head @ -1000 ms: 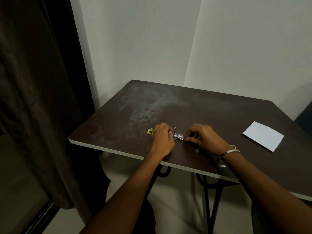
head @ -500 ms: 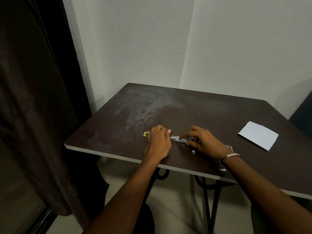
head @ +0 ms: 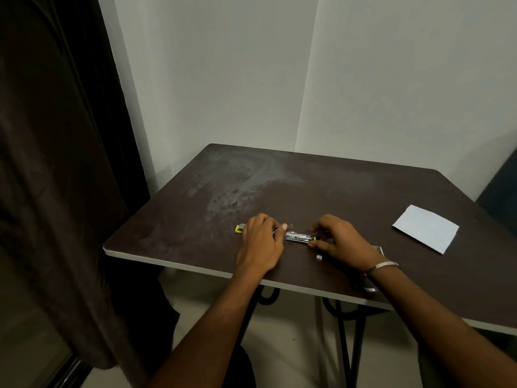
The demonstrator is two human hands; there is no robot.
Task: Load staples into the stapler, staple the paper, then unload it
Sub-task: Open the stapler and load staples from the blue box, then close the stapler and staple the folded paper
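Metal stapler (head: 296,236) near the worktop's (head: 363,191) front edge, left hand (head: 261,242) pressing one end, right fingers (head: 314,243) pinching the other; small, stiff, slippery, best held by its sides

Your stapler (head: 296,236): yellow-ended, metal magazine exposed, lying flat lengthwise near front edge of desk (head: 335,191), yellow tail (head: 240,228) poking out at left. Small silver staple strip (head: 319,257) lies just in front of stapler's right end. White paper (head: 426,228) lies flat, well apart to right.
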